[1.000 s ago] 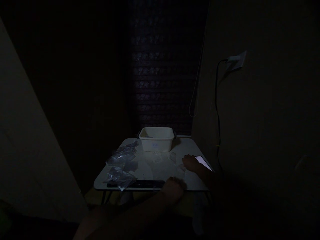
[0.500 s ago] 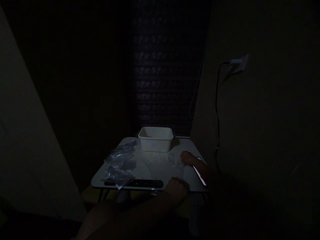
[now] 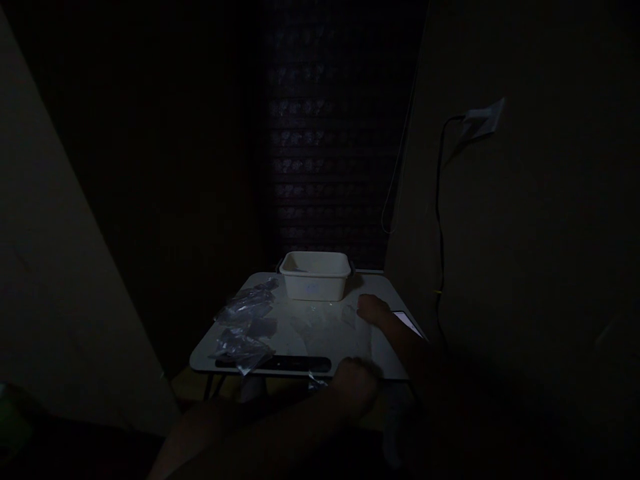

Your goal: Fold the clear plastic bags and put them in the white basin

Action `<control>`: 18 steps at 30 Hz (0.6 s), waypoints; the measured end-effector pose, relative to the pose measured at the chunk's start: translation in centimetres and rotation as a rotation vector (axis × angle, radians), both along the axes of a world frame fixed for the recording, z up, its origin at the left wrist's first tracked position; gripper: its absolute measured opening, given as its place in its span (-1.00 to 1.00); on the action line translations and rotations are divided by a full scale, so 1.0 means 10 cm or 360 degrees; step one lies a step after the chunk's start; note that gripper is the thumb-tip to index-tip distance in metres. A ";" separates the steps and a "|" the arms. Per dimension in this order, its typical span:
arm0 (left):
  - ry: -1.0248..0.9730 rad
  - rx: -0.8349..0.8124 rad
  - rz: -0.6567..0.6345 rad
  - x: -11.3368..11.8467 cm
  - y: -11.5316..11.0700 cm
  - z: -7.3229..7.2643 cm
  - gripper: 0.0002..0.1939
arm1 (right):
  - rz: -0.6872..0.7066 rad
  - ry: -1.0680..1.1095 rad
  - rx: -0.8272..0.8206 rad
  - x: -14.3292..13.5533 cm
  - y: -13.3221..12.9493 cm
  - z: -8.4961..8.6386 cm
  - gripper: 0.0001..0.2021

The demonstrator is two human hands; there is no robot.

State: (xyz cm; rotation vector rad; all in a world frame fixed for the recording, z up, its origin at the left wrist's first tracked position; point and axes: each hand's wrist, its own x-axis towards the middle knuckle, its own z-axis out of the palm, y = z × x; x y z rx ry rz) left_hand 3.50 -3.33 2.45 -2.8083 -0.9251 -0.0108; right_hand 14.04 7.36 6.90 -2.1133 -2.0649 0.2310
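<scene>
The scene is very dark. My left hand point(image 3: 355, 385) is closed into a fist at the near edge of the white table point(image 3: 383, 287). A shiny bit of clear plastic point(image 3: 317, 381) shows just left of that fist; whether the hand holds it, I cannot make out. Over the table's right side, my right hand point(image 3: 373, 309) has its fingers curled closed, and what is in them is hidden. Close to its left lies a small clear plastic piece point(image 3: 349, 315). Several crumpled clear plastic bags point(image 3: 246, 308) are heaped on the left of the table.
A white plastic basin point(image 3: 315, 288) stands at the table's back. Along the front edge runs a dark slot point(image 3: 300, 363). A lit phone point(image 3: 407, 323) lies under my right forearm. A cable point(image 3: 439, 220) hangs from a wall socket point(image 3: 487, 120), right of a dark window blind point(image 3: 305, 140).
My right hand has shifted slightly up, and its forearm now covers more of the phone. More of the shiny plastic shows beside my left fist. The view has moved a little.
</scene>
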 end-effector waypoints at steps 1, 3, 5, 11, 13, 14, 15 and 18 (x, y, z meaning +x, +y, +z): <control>-0.0011 -0.0011 0.0024 -0.02 0.01 0.00 -0.83 | -0.0043 -0.0060 0.0004 0.00 0.00 0.00 -0.77; -0.0026 -0.0043 0.0084 -0.07 0.04 0.01 -0.80 | -0.0115 -0.0150 0.0011 0.00 0.02 0.00 -0.77; -0.0047 -0.0080 0.0166 -0.12 0.07 0.03 -0.79 | -0.0163 -0.0140 0.0009 0.02 0.03 -0.02 -0.77; -0.0331 -0.0190 0.0490 -0.15 0.12 0.02 -0.58 | -0.0207 0.0322 -0.0094 0.09 0.07 -0.06 -0.84; -0.0367 -0.0202 0.0544 -0.13 0.13 0.01 -0.52 | -0.0242 0.0532 -0.0161 0.08 0.07 -0.06 -0.83; -0.0367 -0.0210 0.0561 -0.12 0.14 0.00 -0.51 | -0.0271 0.0634 -0.0192 0.07 0.06 -0.06 -0.83; -0.0358 -0.0223 0.0569 -0.10 0.15 0.00 -0.52 | -0.0303 0.0722 -0.0215 0.06 0.06 -0.05 -0.83; -0.0309 -0.0289 0.0542 -0.07 0.17 0.00 -0.62 | -0.0361 0.0827 -0.0227 0.06 0.03 -0.04 -0.84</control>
